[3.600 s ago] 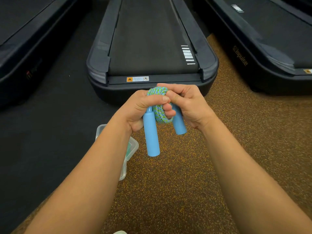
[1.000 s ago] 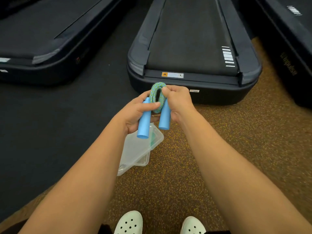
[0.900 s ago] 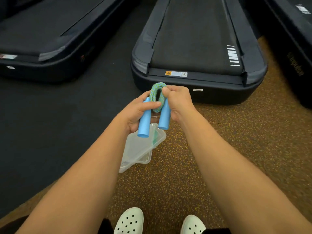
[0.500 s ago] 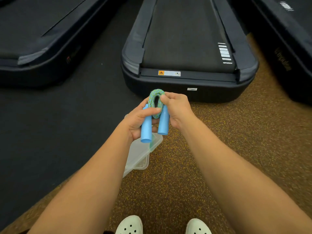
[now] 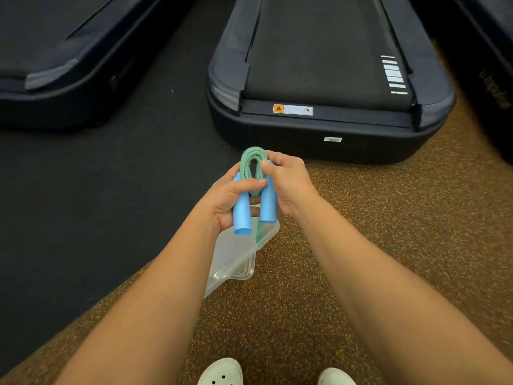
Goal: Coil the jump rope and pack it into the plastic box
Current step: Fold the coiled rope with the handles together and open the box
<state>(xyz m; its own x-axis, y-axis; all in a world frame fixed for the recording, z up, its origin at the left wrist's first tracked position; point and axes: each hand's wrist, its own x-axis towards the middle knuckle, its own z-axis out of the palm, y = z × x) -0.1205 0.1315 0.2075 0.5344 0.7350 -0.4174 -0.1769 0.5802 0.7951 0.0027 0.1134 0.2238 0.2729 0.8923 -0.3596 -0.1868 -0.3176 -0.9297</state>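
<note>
Rope (image 5: pixel 252 169): coiled into a tight blue-green loop, held in the air between my two hands, above the floor.
Handles (image 5: pixel 242 215): two blue tubes, side by side, long axes running from the coil back toward me, free ends pointing down at the box.
Left hand (image 5: pixel 227 202): closed round the left handle, thumb laid across the foot of the coil.
Right hand (image 5: pixel 288 184): closed on the right handle, thumb and fingers pinching the coil's right side.
Box (image 5: pixel 238 254): clear plastic, on the floor just below and nearer me than my hands, partly hidden by my left forearm.
Box axis: long side runs on a slant, far-right corner to near-left, roughly in line with the handles.
Box state: I cannot tell whether it is open or lidded; a second clear piece shows at its near edge.
Nearer hand: the left, which hangs almost straight over the box's far end; the right sits off to the side of it.
Floor (image 5: pixel 374 232): speckled brown mat under the box, black mat to the left.
Treadmill (image 5: pixel 327 87): straight ahead, well beyond the box.
Step, as I judge it: coiling looks finished; packing not yet done.
Next move calls for: lowering the bundle down and toward me, handles kept along the box's long side.
Risk: the coil may spring loose if either pinch eases.
</note>
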